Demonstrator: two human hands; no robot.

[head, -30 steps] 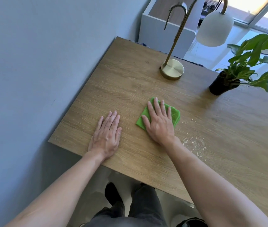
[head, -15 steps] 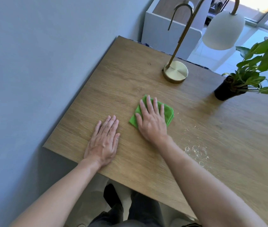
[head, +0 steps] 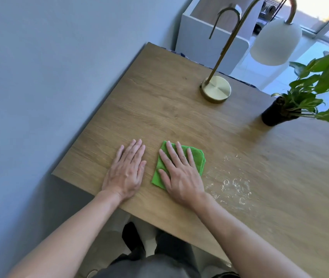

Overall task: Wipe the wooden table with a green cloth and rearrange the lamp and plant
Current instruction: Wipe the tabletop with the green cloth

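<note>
The wooden table (head: 179,109) stands against the wall, carrying a folded green cloth (head: 196,157) near its front edge, whitish smears (head: 233,187) just beside the cloth, a brass lamp (head: 216,89) and a potted plant (head: 276,113) farther back

The right hand (head: 181,173) presses flat on a folded green cloth (head: 196,157) on the wooden table (head: 159,101), left hand (head: 125,171) flat just beside it, white residue (head: 233,187) to the right hand's right.
</note>
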